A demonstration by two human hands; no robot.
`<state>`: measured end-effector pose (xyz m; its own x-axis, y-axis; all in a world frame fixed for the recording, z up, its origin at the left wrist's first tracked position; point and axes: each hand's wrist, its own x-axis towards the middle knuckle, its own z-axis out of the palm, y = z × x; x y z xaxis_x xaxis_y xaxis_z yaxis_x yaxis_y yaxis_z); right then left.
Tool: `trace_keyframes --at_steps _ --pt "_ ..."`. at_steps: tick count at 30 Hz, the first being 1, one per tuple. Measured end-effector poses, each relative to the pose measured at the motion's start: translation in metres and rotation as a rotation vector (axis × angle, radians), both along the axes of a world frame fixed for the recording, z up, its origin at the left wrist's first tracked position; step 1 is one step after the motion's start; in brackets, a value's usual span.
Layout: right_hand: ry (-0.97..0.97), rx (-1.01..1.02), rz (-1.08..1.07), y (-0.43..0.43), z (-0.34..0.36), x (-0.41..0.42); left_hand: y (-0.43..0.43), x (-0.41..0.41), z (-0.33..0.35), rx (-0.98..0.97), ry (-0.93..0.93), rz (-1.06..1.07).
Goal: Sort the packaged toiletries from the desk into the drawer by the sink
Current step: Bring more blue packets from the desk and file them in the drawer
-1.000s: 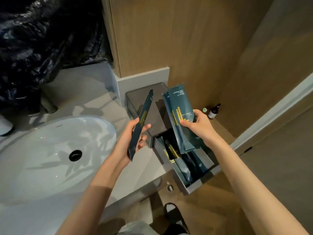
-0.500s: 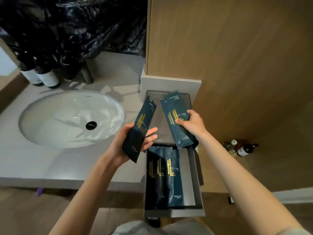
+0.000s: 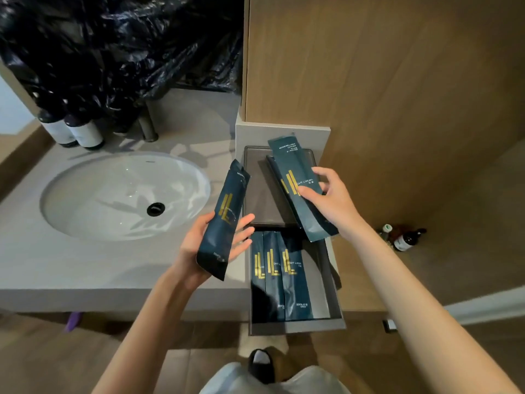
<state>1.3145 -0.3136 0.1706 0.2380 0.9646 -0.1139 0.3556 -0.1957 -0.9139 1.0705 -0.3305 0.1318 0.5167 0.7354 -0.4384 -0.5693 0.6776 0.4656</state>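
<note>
A grey drawer [image 3: 335,282] stands pulled out from the grey box beside the sink. Three dark teal packets [image 3: 279,277] with gold bars lie side by side in its left part. My left hand [image 3: 204,245] holds one teal dental kit packet [image 3: 224,223] upright, just left of the drawer, above the counter edge. My right hand [image 3: 329,200] grips a small stack of the same teal packets [image 3: 295,189] over the box top, its lower end hanging above the drawer's back.
The grey box top [image 3: 261,194] sits against a wood wall. A white sink [image 3: 122,194] lies to the left in the grey counter [image 3: 56,265], with dark bottles [image 3: 82,132] and black plastic sheeting [image 3: 113,44] behind. Small bottles [image 3: 406,240] stand on the floor at right.
The view swung from the side to straight over the drawer. My left hand turned its packet from edge-on to face up. My right hand kept its stack over the box.
</note>
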Motion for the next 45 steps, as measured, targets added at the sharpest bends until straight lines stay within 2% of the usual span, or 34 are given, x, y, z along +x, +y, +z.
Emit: trace_keyframes --at_steps 6,14,19,28,30,35,38,40,45 --pt "0.04 -0.104 0.048 -0.098 0.002 0.001 -0.031 -0.015 -0.008 -0.046 -0.029 -0.023" --pt "-0.048 -0.294 0.086 -0.178 -0.017 -0.006 -0.06 -0.02 -0.023 -0.017 -0.001 -0.082" --pt "-0.29 -0.33 0.043 -0.168 -0.033 -0.01 -0.07 -0.017 -0.028 -0.042 0.016 -0.078" --pt "-0.4 -0.343 -0.007 -0.114 -0.059 -0.021 -0.081 -0.003 -0.031 -0.064 0.033 -0.11" --pt "-0.489 -0.312 0.015 -0.108 -0.067 -0.023 -0.081 0.001 -0.031 -0.102 0.032 -0.101" --pt "-0.949 -0.199 0.162 -0.104 -0.077 -0.027 -0.083 0.008 -0.032 -0.181 0.009 -0.061" --pt "-1.089 -0.184 0.269 -0.109 -0.08 -0.026 -0.083 0.011 -0.033 -0.183 0.023 -0.052" --pt "-1.078 -0.185 0.33 -0.113 -0.082 -0.027 -0.084 0.013 -0.034 -0.179 0.03 -0.038" --pt "-0.904 -0.288 0.417 -0.116 -0.087 -0.033 -0.087 0.018 -0.033 -0.183 0.039 -0.015"
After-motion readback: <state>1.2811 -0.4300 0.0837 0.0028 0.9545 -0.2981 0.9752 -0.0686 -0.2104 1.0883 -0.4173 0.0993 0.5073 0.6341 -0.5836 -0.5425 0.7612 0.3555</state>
